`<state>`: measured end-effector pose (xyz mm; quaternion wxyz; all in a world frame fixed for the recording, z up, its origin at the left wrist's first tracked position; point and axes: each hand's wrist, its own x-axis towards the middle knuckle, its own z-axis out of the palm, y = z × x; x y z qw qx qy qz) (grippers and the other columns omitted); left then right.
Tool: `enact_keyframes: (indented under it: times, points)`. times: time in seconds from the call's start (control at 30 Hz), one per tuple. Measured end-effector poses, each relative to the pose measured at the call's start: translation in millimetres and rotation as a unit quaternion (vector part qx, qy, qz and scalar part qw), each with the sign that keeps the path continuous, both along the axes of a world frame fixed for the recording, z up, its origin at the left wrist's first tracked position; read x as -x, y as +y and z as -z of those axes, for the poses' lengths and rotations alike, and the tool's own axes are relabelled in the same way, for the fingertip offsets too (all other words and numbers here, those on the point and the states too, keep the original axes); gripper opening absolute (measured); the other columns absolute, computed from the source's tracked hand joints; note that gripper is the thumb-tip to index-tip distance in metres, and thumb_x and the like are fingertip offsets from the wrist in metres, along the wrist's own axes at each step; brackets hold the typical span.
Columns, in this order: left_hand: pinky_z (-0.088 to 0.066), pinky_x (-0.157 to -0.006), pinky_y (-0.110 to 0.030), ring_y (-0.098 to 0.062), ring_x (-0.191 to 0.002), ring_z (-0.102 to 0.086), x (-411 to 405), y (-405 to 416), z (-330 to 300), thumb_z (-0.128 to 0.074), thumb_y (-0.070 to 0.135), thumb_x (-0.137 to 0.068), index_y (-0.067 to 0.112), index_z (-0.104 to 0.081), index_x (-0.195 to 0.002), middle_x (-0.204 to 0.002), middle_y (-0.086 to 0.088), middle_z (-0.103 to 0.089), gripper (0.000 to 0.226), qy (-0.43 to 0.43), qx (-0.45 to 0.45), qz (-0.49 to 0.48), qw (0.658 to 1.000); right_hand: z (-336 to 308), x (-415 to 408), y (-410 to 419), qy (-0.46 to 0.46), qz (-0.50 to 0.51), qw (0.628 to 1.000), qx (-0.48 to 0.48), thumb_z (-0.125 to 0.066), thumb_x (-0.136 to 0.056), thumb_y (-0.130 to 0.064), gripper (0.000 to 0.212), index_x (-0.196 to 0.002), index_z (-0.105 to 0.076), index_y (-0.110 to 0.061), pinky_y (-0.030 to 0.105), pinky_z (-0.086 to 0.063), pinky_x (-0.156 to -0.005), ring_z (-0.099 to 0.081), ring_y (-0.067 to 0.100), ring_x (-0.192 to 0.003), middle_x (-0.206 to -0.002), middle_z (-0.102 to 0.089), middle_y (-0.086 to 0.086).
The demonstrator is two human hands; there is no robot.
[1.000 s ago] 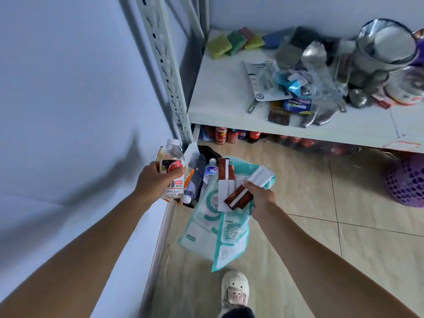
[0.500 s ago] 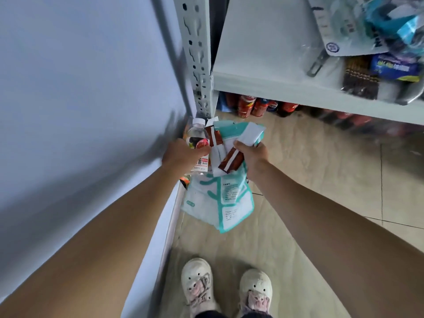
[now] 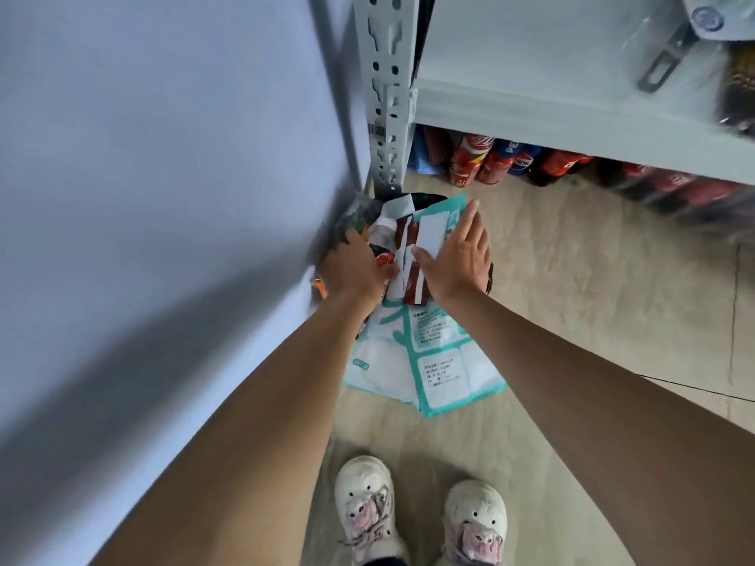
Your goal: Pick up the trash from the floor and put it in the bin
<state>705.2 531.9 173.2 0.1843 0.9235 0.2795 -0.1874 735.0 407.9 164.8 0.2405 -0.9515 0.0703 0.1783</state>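
A small black bin (image 3: 429,198) stands on the floor in the corner between the wall and the shelf post. A large teal and white package (image 3: 443,361) lies across it and hangs over its near side. Brown and white wrappers (image 3: 412,279) rest on top of the package. My right hand (image 3: 457,259) lies flat on them, fingers spread, palm down. My left hand (image 3: 353,271) is at the bin's left side, curled over a plastic bottle (image 3: 384,259) whose red label shows beside the palm. Most of the bin is hidden under the trash.
A grey perforated shelf post (image 3: 386,96) rises right behind the bin, with a white shelf (image 3: 572,112) overhanging to the right. Soda cans and bottles (image 3: 490,159) line the floor under the shelf. The wall (image 3: 163,198) is close on the left. My shoes (image 3: 367,504) stand on beige tiles.
Both hands have gone down to the bin with the trash. My right hand has let go of the package and wrappers and now lies flat on them. The view tilted further down.
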Motion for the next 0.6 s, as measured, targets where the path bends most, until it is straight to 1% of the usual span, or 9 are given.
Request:
enact_keyframes:
  times: [0.07,0.17,0.27,0.3,0.33,0.4,0.47,0.53,0.6]
  points:
    - [-0.058,-0.076,-0.039,-0.028,-0.087,-0.070,1.8,1.5,3.5,-0.071,0.059,-0.071,0.009,-0.045,-0.122,-0.107,-0.010,-0.070,0.076,0.007,0.016,-0.012,1.000,2.6,-1.9,-1.8,0.081,-0.012,0.996,0.037,-0.051,-0.087,-0.054,0.097,-0.152,0.005,-0.009,0.045,-0.012,-0.120,-0.008,0.030,-0.147,-0.160,-0.009,0.011]
    - [-0.057,-0.064,-0.036,-0.024,-0.075,-0.071,2.5,8.4,4.6,-0.065,0.054,-0.079,0.010,-0.045,-0.126,-0.111,-0.009,-0.069,0.068,0.005,0.061,-0.022,0.998,-1.2,-7.7,-8.8,0.157,0.017,0.987,0.010,-0.044,-0.087,-0.061,0.094,-0.152,0.001,-0.010,0.049,-0.014,-0.118,-0.011,0.033,-0.146,-0.160,-0.014,0.013]
    - [-0.054,-0.086,-0.039,-0.029,-0.109,-0.065,6.4,12.8,-4.2,-0.065,0.055,-0.079,0.013,-0.041,-0.136,-0.130,-0.009,-0.061,0.075,-0.024,0.076,-0.024,0.997,-14.1,-12.6,-17.4,0.143,0.022,0.989,-0.016,-0.037,-0.090,-0.060,0.084,-0.152,-0.007,-0.012,0.051,-0.024,-0.113,-0.021,0.034,-0.142,-0.157,-0.022,0.013]
    - [-0.052,-0.085,-0.039,-0.028,-0.112,-0.063,7.6,13.5,-8.4,-0.063,0.056,-0.079,0.015,-0.045,-0.134,-0.130,-0.008,-0.061,0.071,-0.046,0.074,-0.012,0.996,-18.1,-14.1,-20.9,0.139,0.019,0.990,-0.015,-0.035,-0.091,-0.058,0.080,-0.152,-0.011,-0.012,0.051,-0.027,-0.112,-0.025,0.035,-0.140,-0.155,-0.025,0.014]
    - [-0.051,-0.078,-0.036,-0.026,-0.105,-0.065,9.2,13.4,-15.9,-0.060,0.055,-0.082,0.017,-0.049,-0.130,-0.126,-0.008,-0.064,0.062,-0.063,0.070,0.005,0.996,-23.8,-15.2,-23.7,0.140,0.014,0.990,-0.014,-0.034,-0.093,-0.056,0.075,-0.151,-0.015,-0.011,0.050,-0.029,-0.111,-0.028,0.036,-0.138,-0.153,-0.028,0.015]
    - [-0.047,-0.060,-0.028,-0.017,-0.077,-0.065,12.8,15.1,-30.1,-0.053,0.047,-0.089,0.018,-0.056,-0.121,-0.112,-0.007,-0.070,0.043,-0.098,0.058,0.044,0.993,-36.8,-16.6,-30.9,0.144,0.003,0.990,-0.007,-0.032,-0.095,-0.051,0.067,-0.147,-0.026,-0.009,0.048,-0.032,-0.109,-0.034,0.037,-0.134,-0.148,-0.034,0.018]
    - [-0.044,-0.053,-0.028,-0.020,-0.064,-0.061,14.4,19.1,-45.0,-0.046,0.037,-0.095,0.014,-0.061,-0.113,-0.097,-0.012,-0.072,0.034,-0.110,0.041,0.073,0.990,-49.0,-18.0,-38.6,0.150,-0.022,0.988,0.005,-0.030,-0.096,-0.048,0.063,-0.143,-0.034,-0.006,0.047,-0.034,-0.106,-0.037,0.037,-0.131,-0.144,-0.039,0.020]
    - [-0.042,-0.056,-0.032,-0.027,-0.067,-0.060,16.5,22.7,-63.0,-0.043,0.032,-0.095,0.009,-0.065,-0.108,-0.090,-0.016,-0.072,0.034,-0.114,0.012,0.093,0.989,-63.0,-18.5,-45.9,0.145,-0.056,0.987,0.036,-0.028,-0.097,-0.047,0.061,-0.140,-0.040,-0.006,0.046,-0.035,-0.104,-0.039,0.037,-0.129,-0.141,-0.042,0.020]
    - [-0.049,-0.066,-0.037,-0.032,-0.081,-0.065,20.6,25.1,-82.8,-0.043,0.029,-0.095,0.011,-0.066,-0.111,-0.098,-0.018,-0.072,0.034,-0.123,-0.001,0.104,0.987,-78.9,-14.1,-54.1,0.128,-0.086,0.986,0.066,-0.027,-0.097,-0.047,0.058,-0.138,-0.043,-0.008,0.044,-0.036,-0.101,-0.041,0.035,-0.128,-0.139,-0.045,0.018]
